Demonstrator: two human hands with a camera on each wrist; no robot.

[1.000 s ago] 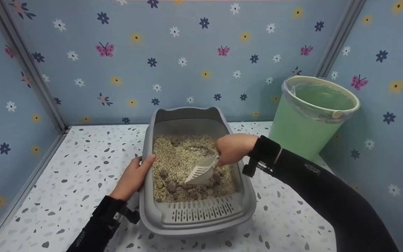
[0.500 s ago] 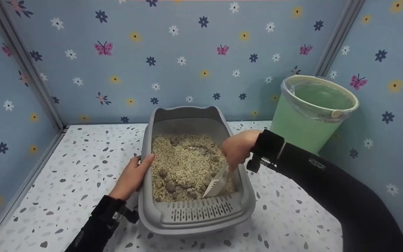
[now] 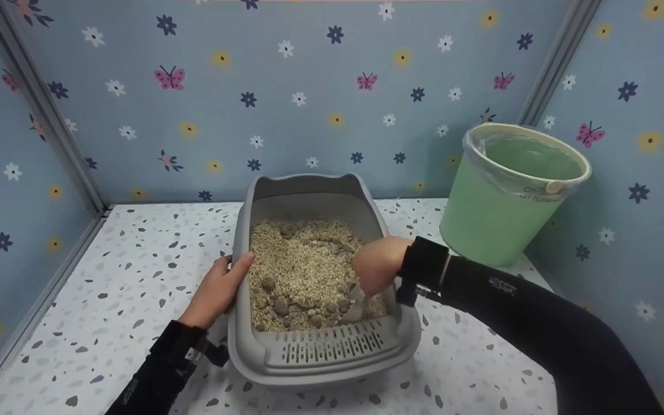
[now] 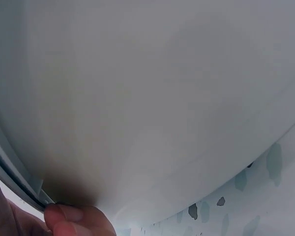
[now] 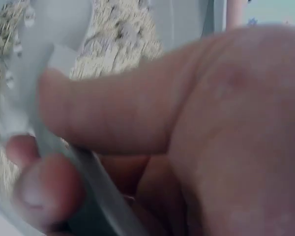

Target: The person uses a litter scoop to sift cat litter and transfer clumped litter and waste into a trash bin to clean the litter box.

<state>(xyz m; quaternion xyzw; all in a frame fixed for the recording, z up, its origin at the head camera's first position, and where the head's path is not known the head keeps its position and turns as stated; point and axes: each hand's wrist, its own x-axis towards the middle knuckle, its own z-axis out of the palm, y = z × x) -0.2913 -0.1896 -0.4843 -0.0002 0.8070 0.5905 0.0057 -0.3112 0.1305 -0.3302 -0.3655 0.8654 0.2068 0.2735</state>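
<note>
1. By the right hand (image 3: 375,262), the scoop (image 3: 355,308) is gripped: the thumb is laid along the handle and the fingers are wrapped round it.
2. By the left hand (image 3: 217,291), the box (image 3: 323,377) is held at its left rim, with the thumb on top and fingertips tucked beneath the edge. The two hands are kept apart, one on either side of the litter (image 3: 303,265).
3. The blade is held low in the box, at the near right end beside the slotted step (image 3: 332,346). It is partly covered by the right hand, so whether anything is carried on it cannot be told.
4. Scooping is judged to be under way and far from finished: several dark clumps (image 3: 282,307) are left along the near edge of the litter, and more are seen farther back.
5. The box is set on the desk (image 3: 136,288). Behind it to the right, the green bin (image 3: 490,225) is fitted with a clear liner (image 3: 499,178); its bottom is hidden, so whether any clumps have been dropped there cannot be told.
</note>
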